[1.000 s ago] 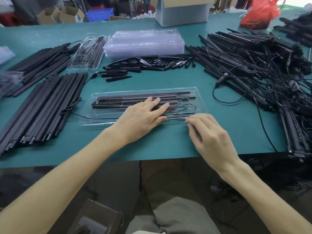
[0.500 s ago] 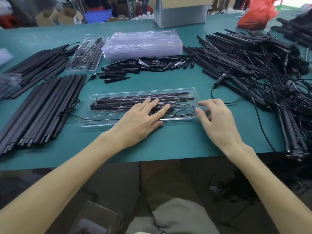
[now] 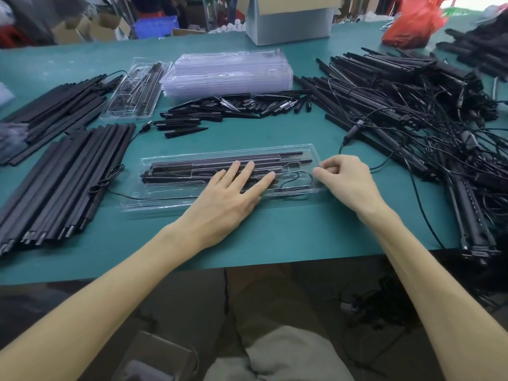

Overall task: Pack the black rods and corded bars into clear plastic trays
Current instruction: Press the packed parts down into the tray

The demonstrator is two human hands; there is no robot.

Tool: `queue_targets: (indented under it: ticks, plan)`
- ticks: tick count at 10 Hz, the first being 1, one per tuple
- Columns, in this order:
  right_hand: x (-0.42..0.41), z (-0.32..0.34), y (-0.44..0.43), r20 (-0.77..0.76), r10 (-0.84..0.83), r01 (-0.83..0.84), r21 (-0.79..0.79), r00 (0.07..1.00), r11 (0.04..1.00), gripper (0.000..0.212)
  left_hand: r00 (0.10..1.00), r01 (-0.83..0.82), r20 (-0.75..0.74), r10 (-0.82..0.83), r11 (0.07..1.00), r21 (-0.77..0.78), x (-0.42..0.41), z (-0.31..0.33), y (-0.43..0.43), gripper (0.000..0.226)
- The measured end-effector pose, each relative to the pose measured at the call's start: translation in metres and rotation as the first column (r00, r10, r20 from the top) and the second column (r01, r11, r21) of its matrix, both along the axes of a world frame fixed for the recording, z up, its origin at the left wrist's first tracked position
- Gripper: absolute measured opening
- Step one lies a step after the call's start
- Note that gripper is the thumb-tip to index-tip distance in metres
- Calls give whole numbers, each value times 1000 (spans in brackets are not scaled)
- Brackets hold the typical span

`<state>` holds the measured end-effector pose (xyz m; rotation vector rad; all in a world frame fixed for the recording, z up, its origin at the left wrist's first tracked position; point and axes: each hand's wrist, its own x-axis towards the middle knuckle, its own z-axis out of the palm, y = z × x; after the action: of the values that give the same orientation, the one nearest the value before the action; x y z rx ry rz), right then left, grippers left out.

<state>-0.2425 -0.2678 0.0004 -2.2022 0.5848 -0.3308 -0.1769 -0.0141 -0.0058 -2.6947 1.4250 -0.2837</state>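
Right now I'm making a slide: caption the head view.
Left hand presses flat on a loaded clear tray while right hand pinches its right end.

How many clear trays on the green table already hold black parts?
2. The front tray lies under the left hand, its right end pinched by the right hand. The second tray lies at the back left, beside the stack of empty trays, which may hide more.

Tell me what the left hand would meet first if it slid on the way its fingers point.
The left hand lies flat on the clear tray, fingers aimed forward-right. Beyond the tray's far rim is bare table, then probably the right end of the short black pieces; depth is unclear.
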Motion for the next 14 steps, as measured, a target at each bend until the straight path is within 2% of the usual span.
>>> queue_targets:
  ticks: [2,3,5,9,14]
  plan:
    - [3,4,-3,4,114,-114,150,993,982,26,999,-32,-17,31,999,-44,-2,1,1,56]
    - [2,9,-5,1,237,-222,352,972,909,27,1000,-29,-12,28,996,-89,-3,1,1,55]
    - [0,10,-8,19,267,-246,457,963,855,16,1000,-26,4,27,993,-116,-4,1,1,53]
    - [1,13,-10,-23,296,-250,475,955,843,16,999,-44,-1,44,994,-102,-6,3,1,54]
    - [3,8,-12,5,302,-269,465,953,843,16,997,-69,-23,68,994,-80,-6,2,1,56]
